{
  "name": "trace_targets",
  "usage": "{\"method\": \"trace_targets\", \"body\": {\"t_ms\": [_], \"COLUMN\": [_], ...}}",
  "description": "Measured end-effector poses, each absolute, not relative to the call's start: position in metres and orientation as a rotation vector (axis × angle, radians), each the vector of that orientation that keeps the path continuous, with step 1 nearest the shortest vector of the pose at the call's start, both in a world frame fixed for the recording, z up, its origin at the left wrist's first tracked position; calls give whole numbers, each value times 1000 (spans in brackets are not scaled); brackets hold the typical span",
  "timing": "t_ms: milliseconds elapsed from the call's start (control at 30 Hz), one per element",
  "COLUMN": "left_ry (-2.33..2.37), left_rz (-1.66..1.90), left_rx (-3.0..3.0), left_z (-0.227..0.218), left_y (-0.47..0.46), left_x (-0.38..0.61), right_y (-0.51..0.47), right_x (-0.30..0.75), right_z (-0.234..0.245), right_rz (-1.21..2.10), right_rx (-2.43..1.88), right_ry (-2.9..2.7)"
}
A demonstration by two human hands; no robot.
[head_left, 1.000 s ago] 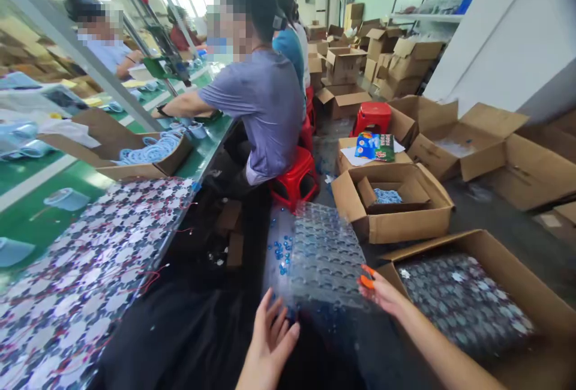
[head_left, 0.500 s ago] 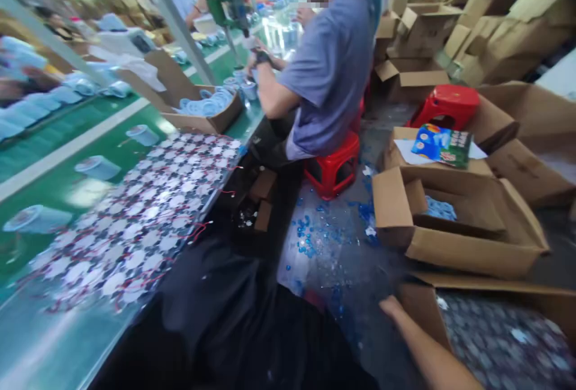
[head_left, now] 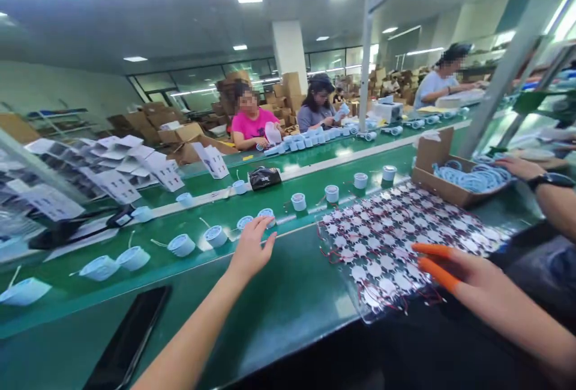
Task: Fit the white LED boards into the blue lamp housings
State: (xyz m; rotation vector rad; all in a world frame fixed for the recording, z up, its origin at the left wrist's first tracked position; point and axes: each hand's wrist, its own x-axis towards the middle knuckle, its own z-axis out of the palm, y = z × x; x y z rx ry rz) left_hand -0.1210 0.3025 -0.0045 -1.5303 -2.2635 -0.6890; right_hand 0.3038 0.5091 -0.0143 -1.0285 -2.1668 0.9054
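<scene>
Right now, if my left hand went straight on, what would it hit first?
Probably the small round pale-blue cup just past your left hand, though the depth is hard to judge.

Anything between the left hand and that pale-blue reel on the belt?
Nothing visible. The left hand is right at the pale-blue reel, fingertips at its near edge. A second reel sits beside the fingers, not in the path.
</scene>
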Motion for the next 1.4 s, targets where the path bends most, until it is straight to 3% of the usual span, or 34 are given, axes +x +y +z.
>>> {"method": "trace_targets", "body": {"t_ms": [67, 167, 333, 633, 1000, 1100, 1200, 1300, 1400], "left_ry": [-2417, -2581, -2560, -2360, -2687, -2801, -2679, -2261, -1716], "left_rz": [-505, -203, -205, -953, -1608, -1465, -965, -630, -717], "left_rx": [-1352, -1258, -1455, -2292, -1691, -1640, -1736, -1794, -1942], "left_z": [-11, -16, -20, -24, -42, -47, -41, -24, -8], "left_y": [324, 354, 368, 332, 350, 350, 345, 334, 325], "left_x": [-143, -171, -182, -125, -105, -102, -100, -100, -97], "right_y": [514, 527, 539, 553, 575, 564, 549, 532, 509], "right_x": [215, 109, 36, 52, 108, 103, 93, 86, 81], "right_z": [13, 19, -5, -15, 14, 19, 22, 24, 25], "right_rz": [983, 601, 293, 245, 549, 813, 1132, 1150, 1026], "right_rx": [-885, -725, -650, -627, -982, -999, -1038, -1025, -933], "right_ry": [-2435, -2831, -3017, -3016, -2433, -2194, -1968, -1977, -2136]}}
